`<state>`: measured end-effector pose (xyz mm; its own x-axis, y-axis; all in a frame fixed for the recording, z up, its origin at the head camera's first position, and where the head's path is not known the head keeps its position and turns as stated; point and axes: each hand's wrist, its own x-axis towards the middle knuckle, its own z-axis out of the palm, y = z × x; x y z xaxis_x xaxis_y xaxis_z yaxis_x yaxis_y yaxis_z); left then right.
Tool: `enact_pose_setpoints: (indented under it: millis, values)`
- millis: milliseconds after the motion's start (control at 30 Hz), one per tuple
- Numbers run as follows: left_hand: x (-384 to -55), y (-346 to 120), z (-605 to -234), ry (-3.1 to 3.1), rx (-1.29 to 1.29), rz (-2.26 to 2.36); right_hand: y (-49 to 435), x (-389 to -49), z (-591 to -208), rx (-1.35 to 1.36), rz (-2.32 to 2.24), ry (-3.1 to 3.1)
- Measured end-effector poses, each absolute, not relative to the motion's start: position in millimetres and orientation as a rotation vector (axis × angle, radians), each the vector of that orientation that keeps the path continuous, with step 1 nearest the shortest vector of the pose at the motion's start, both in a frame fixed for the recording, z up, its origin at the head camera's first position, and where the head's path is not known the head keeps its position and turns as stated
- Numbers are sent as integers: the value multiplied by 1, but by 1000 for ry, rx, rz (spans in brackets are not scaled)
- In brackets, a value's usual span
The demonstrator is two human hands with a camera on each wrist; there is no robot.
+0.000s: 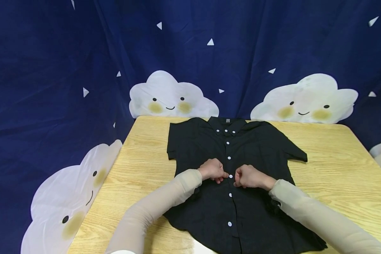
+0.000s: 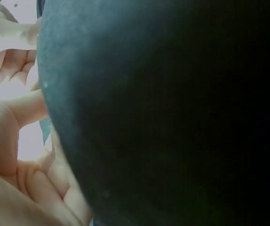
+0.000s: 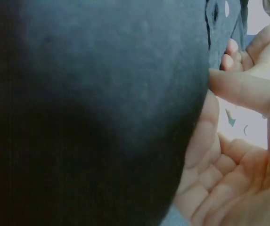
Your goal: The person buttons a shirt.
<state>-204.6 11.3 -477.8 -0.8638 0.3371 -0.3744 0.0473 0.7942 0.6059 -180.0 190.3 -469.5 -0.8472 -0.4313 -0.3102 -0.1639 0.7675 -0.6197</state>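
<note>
A black short-sleeved button-up shirt [image 1: 203,204] lies front up, its collar toward the far edge of the table. White buttons run down its front, and one button [image 1: 230,176] sits between the two hands. My left hand [image 1: 213,170] pinches the shirt front just left of that button, index fingertip right beside it. On the other side, my right hand [image 1: 250,176] has its fingers curled and pinches the cloth near the front opening. Dark cloth fills most of both wrist views, with the right thumb [image 3: 248,89] pressed to it and the fingertips partly hidden.
The shirt lies on a light wood-grain table [image 1: 146,151]. Behind the table hangs a dark blue curtain [image 1: 190,38] with white triangles and smiling clouds. Pale sleeves [image 1: 165,194] cover both forearms, which reach in over the shirt's lower sides.
</note>
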Motion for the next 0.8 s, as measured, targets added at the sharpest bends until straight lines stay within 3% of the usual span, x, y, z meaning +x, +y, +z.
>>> enact_pose_setpoints:
  millis: [467,800]
  values:
    - [-186,-5,-471,2466,913,590,190,-163,-470,-571,-642,2558]
    - [-176,-8,-467,2447,921,517,187,-154,-466,-553,-585,2548]
